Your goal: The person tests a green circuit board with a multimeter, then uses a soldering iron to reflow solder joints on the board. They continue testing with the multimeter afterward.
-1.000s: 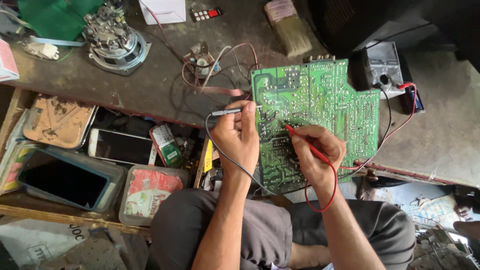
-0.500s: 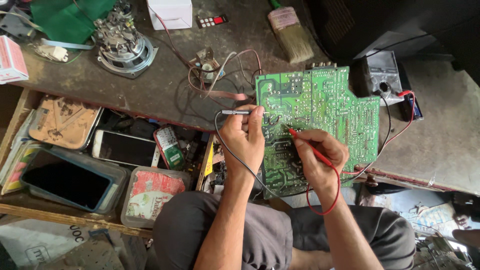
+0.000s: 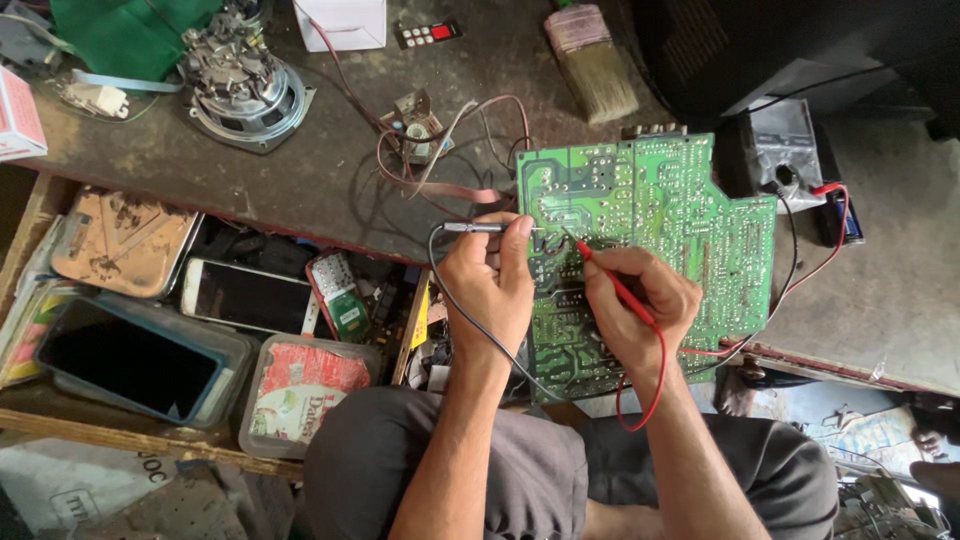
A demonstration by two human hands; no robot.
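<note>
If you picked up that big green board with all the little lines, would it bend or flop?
The green circuit board probably stays stiff: it juts flat past the workbench edge without sagging. It looks thin, so likely light. The red wire would flop; it already hangs in a loop.

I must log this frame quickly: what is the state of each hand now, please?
Left hand: closed on the black probe, tip at the green circuit board.
Right hand: closed on the red probe, tip on the same board.

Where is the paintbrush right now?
In the head view, the paintbrush lies on the workbench near the top edge, just above the green circuit board and right of a small keypad.
</note>
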